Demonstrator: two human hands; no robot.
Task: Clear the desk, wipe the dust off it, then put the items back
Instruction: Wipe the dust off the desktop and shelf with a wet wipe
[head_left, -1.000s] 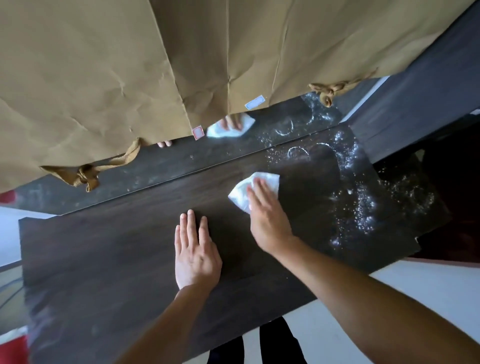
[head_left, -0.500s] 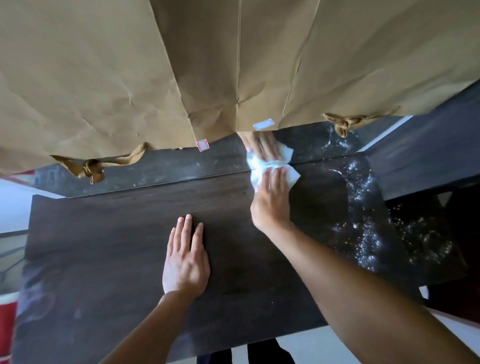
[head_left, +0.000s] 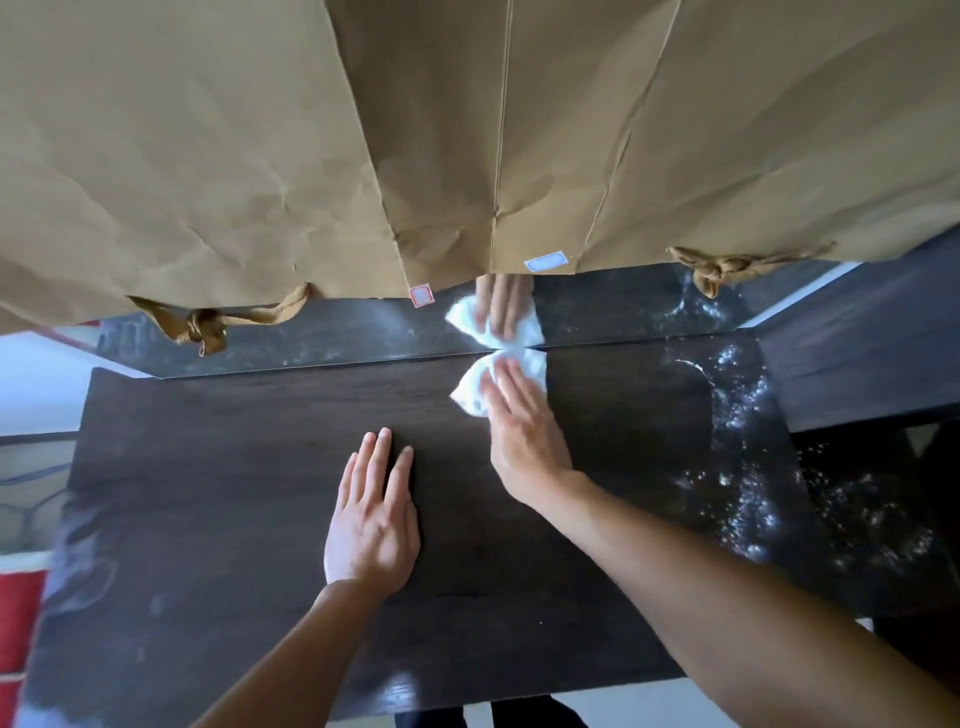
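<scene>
While left hand (head_left: 371, 525) lies flat and empty on one desk (head_left: 234, 493), right hand (head_left: 524, 441) flat, pressing one cloth (head_left: 474, 392)

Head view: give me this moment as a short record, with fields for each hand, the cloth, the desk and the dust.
left hand: flat on the desk, fingers straight
right hand: fingers straight, pressing the cloth
cloth: white, crumpled, at the desk's back edge
dust: white specks at the desk's right end, not yet wiped
backdrop: brown paper hanging above
</scene>
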